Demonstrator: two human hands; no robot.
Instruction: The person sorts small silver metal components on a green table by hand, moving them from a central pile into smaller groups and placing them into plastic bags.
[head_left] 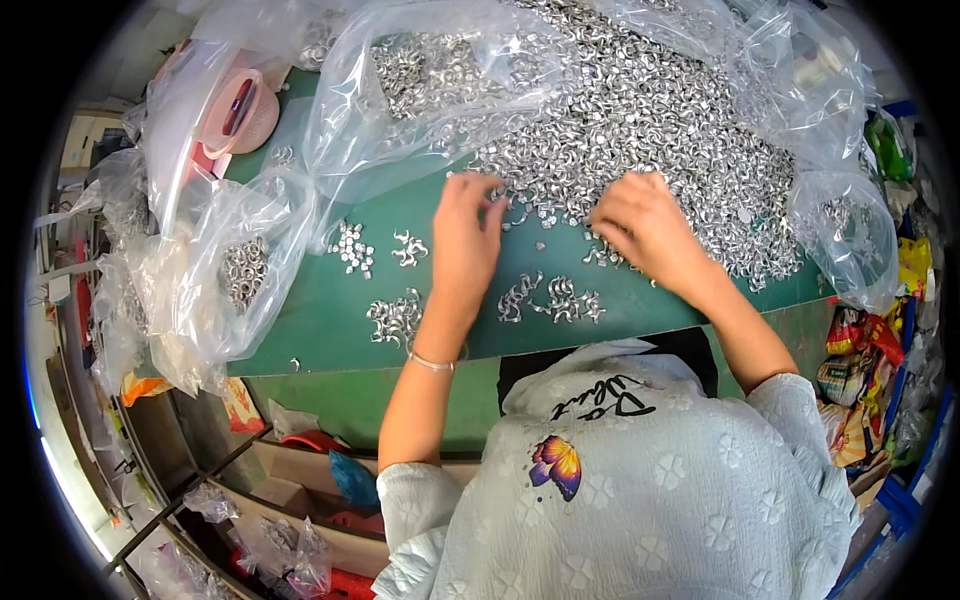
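Observation:
A large heap of small curved silver metal pieces (640,110) spreads over the green tabletop (400,290). At its near left edge is my left hand (468,225), thumb and fingers bent toward each other by a few pieces; what they pinch is too small to make out. My right hand (650,225) bends over the heap's front edge, fingers curled down and partly hidden. Between my hands lie a few loose pieces. Small clusters sit apart from the heap: curved pieces (565,300) in front, another group (395,318) beside my left forearm, and small stubby bits (352,248) farther left.
Clear plastic bags (345,110) with metal pieces lie behind and left of my left hand; another bag (845,235) hangs at the right edge. A pink container (245,115) stands back left. Below the table is a shelf (285,480); coloured packages (850,370) are stacked right.

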